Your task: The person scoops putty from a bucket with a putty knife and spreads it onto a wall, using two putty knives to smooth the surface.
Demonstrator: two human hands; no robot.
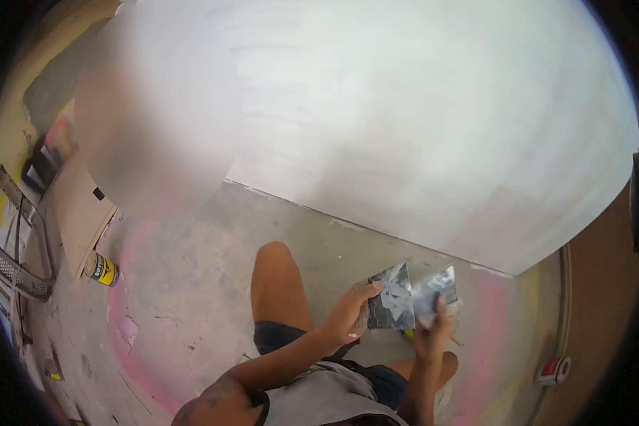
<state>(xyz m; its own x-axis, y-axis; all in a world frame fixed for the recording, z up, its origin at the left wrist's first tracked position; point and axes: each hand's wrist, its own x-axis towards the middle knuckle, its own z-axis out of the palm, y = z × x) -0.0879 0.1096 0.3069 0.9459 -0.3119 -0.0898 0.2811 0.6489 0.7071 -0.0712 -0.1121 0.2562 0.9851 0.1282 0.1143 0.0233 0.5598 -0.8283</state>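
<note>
My left hand [358,305] grips a dark, flat metal putty scraper [392,302] by its left edge, thumb on top. White paste is smeared over the face of this scraper. In my right hand [433,332] is a second, shinier metal scraper [437,290], slightly blurred, with fingers closed on its lower part. The two blades sit side by side above my lap, their edges close together. Beyond them stands a large white panel [433,128], with faint grey streaks on its surface. A small yellow thing shows partly behind the left scraper.
A can with a yellow and black label [103,270] stands on the concrete floor [192,284] at left, beside a tan board [78,213]. A perforated metal frame [21,266] is at far left. A red and white container [552,370] lies by the brown wall [596,305] at right.
</note>
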